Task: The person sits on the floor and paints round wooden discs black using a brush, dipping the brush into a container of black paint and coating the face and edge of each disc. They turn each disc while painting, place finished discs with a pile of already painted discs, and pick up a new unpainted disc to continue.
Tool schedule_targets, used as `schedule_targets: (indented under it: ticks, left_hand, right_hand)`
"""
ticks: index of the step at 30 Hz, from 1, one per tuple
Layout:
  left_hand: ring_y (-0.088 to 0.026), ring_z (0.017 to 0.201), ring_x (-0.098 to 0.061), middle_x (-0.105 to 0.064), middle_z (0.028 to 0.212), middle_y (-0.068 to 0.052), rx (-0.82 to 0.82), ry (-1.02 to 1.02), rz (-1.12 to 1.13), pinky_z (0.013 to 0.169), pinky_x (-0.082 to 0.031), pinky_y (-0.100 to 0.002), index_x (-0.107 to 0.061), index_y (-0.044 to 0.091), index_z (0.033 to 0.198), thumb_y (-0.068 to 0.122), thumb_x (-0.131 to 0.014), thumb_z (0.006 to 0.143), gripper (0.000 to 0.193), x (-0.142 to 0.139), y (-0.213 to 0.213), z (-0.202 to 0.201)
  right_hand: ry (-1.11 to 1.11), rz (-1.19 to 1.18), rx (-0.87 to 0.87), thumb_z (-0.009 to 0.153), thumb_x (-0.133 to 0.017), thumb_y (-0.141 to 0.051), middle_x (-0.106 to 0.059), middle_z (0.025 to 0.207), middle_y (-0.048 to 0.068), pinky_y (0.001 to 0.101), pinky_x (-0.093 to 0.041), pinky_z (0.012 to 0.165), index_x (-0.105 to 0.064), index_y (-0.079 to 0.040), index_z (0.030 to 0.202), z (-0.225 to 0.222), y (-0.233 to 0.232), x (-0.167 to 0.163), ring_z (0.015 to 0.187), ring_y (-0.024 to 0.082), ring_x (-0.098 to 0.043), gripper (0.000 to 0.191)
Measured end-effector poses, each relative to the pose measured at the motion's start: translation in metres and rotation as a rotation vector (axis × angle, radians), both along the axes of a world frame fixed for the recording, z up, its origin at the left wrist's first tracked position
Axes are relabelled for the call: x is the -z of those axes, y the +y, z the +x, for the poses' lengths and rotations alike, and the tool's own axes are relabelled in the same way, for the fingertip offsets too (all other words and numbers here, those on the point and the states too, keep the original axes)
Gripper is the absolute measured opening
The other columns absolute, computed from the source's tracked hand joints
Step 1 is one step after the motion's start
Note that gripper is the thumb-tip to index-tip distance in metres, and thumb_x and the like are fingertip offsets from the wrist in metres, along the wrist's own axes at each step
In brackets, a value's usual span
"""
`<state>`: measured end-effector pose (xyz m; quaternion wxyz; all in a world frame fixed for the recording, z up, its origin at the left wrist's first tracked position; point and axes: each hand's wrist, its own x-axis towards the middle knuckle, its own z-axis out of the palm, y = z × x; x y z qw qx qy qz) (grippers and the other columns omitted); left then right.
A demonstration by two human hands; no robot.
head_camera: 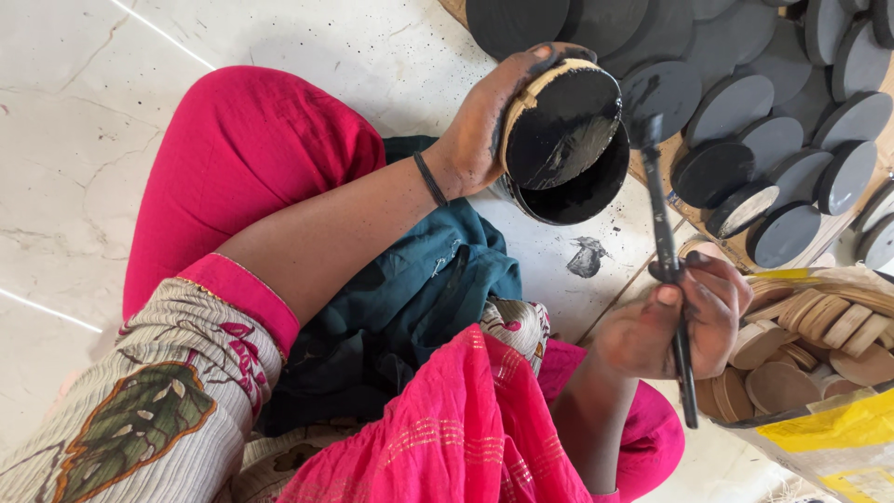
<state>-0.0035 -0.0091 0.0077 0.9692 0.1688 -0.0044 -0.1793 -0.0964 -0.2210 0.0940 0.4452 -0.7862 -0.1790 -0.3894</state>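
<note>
My left hand [480, 130] grips a round wooden disc [562, 126] by its edge, its face wet with black paint. The disc is held over a round container of black paint [596, 186] on the floor. My right hand [675, 321] holds a black-stained paintbrush [663, 228], its bristles pointing up close to the disc's right edge. Both hands are smeared with black paint.
Many black-painted discs [745, 102] lie spread on a board at the upper right. A yellow sack [838, 428] with several unpainted wooden discs [819, 335] sits at the lower right. Pink trousers, teal cloth and a pink scarf cover my lap on the white marble floor [84, 112].
</note>
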Motion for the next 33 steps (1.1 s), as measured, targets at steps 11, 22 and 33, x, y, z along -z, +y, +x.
schedule_targets:
  ticks: [11,22,33]
  left_hand:
    - [-0.028,0.119,-0.071,-0.067,0.131,-0.019,-0.022,-0.023,0.064,0.106,-0.06,-0.042,-0.055,0.003,0.14,0.041,-0.047,0.11,0.049,0.003,-0.004,0.001]
    - [-0.022,0.118,-0.069,-0.067,0.13,-0.015,-0.029,-0.07,0.075,0.107,-0.057,-0.039,-0.057,0.002,0.139,0.037,-0.047,0.112,0.045,0.006,-0.007,0.002]
    - [-0.027,0.116,-0.072,-0.07,0.127,-0.018,-0.035,-0.006,0.087,0.104,-0.06,-0.043,-0.058,0.004,0.136,0.042,-0.049,0.108,0.048,-0.003,-0.002,0.001]
  right_hand:
    - [0.18,-0.19,-0.131,0.106,-0.073,-0.031,-0.071,0.105,0.016,0.0449,-0.057,0.095,-0.066,0.0,0.113,-0.012,0.023,0.0,0.106,0.034,-0.069,0.033]
    - [0.209,-0.124,-0.142,0.106,-0.071,-0.029,-0.069,0.108,0.017,0.0408,-0.056,0.093,-0.065,0.001,0.114,-0.017,0.03,0.007,0.111,0.03,-0.067,0.031]
    - [0.139,-0.192,-0.167,0.108,-0.069,-0.029,-0.07,0.101,0.015,0.0404,-0.056,0.093,-0.063,-0.001,0.111,-0.02,0.031,0.009,0.11,0.029,-0.066,0.028]
